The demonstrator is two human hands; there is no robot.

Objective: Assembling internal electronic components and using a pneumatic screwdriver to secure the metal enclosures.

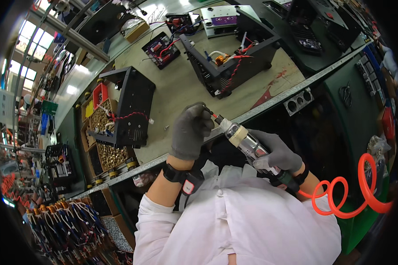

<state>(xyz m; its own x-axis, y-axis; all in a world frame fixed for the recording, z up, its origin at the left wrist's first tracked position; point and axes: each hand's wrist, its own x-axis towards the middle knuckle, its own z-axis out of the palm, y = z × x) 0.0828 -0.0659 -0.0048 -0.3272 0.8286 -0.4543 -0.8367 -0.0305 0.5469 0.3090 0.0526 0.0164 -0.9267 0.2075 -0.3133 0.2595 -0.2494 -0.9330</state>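
My right hand [276, 152], in a grey glove, is wrapped round a silver pneumatic screwdriver [247, 143] with a tan band. An orange coiled air hose [338, 212] trails from its rear end. The tool's thin bit points up and left toward my left hand [190, 130], also gloved in grey. That hand's fingers are pinched together at the bit's tip; whatever small thing they hold is too hidden to name. Beyond them on the bench stand two open black metal housings, one at left [137, 108] and one farther back [241, 73] with wires and a copper coil inside.
Divided bins of brass-coloured fasteners [112, 154] and a red tray [100, 94] sit by the left housing. A purple circuit board [160, 50] lies farther back. The bench's metal edge [269, 106] runs in front of me. Bundled wire harnesses [68, 227] hang at lower left.
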